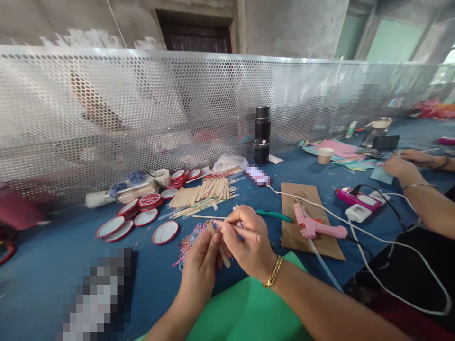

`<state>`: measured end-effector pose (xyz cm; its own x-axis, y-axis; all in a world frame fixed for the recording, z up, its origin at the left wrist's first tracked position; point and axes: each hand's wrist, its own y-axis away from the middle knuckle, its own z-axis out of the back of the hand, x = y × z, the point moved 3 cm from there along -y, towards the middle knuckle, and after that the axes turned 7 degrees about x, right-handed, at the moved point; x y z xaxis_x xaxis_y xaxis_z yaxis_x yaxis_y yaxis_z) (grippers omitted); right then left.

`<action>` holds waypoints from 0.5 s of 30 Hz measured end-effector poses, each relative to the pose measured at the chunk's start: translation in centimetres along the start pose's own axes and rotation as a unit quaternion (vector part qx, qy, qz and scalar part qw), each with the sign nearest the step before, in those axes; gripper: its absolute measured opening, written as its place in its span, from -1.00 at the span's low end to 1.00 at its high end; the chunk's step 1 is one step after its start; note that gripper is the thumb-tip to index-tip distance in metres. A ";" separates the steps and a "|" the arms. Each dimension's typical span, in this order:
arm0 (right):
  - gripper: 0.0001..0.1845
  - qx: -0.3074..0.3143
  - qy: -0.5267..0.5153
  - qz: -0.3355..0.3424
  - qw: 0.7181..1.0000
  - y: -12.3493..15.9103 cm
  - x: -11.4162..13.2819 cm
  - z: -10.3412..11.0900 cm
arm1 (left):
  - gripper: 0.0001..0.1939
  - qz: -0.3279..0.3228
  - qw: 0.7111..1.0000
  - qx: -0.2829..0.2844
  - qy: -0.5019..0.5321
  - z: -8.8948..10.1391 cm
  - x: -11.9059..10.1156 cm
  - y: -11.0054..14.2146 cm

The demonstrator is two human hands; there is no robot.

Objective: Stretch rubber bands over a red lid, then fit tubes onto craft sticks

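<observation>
My left hand (202, 253) pinches a wooden craft stick (225, 258), which slants between thumb and fingers. In my right hand (245, 237) is a pale pinkish pencil (249, 233), gripped as for writing, its tip close to the stick's upper end. Whether the tip touches the stick I cannot tell. Beneath the hands lies a tangle of colourful thin strands (190, 242), partly hidden. Just beyond spreads a pile of craft sticks (199, 193). A green sheet (249, 308) lies under my forearms.
Right of my hands, a pink glue gun (311, 226) rests on cardboard (289, 194). Red-rimmed lids (145, 217) lie left. A black thermos (262, 135) stands before the perforated metal screen (142, 104). White cables run from a power strip (359, 201). Another person's hands (403, 168) work at right.
</observation>
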<state>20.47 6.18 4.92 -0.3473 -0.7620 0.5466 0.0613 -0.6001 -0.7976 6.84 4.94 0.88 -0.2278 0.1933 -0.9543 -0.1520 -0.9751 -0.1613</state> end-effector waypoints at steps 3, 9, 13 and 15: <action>-0.79 0.006 0.002 0.019 1.000 -0.1 0.4 0.0 | -0.53 0.000 1.000 0.003 0.006 -0.1 0.1 0.0; -0.77 0.018 0.016 0.023 0.999 -0.1 0.3 -0.2 | -0.53 0.002 1.000 0.004 0.013 -0.1 0.0 -0.1; -0.80 -0.003 0.007 0.003 1.000 0.0 -0.1 -0.1 | -0.51 0.000 1.000 -0.001 0.004 0.0 0.0 -0.1; -0.81 -0.002 -0.005 0.004 1.000 -0.1 -0.1 0.0 | -0.52 0.001 1.000 -0.001 0.005 0.0 0.0 -0.1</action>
<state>20.49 6.32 4.95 -0.3380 -0.7696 0.5418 0.0605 -0.5923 -0.8035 6.90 5.00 0.91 -0.2188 0.1906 -0.9570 -0.1497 -0.9757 -0.1601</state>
